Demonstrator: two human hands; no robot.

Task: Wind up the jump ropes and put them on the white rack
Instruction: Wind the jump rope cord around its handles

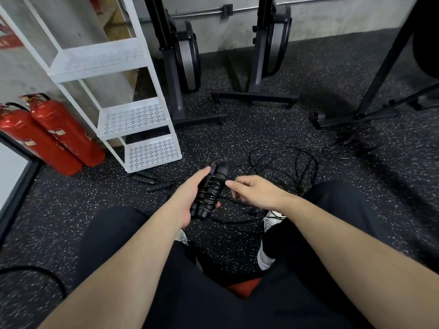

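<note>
The left hand (190, 198) grips the wound jump rope handles (211, 188) while the right hand (256, 192), just beside, pinches the loose cord (228, 198).

The rack (133, 119) stands at the left, on the floor (332, 186). Two fire extinguishers (47, 136) lean just left of it. Behind and right of the rack stand two rowing machines (187, 55), upright against the wall (332, 22). Loose jump rope handles (154, 181) lie at the rack's foot; tangled cords (285, 162) lie to its right. Nearer than the rack, the left hand (190, 198) holds a wound jump rope (211, 191), the right hand (254, 192) beside it.
</note>
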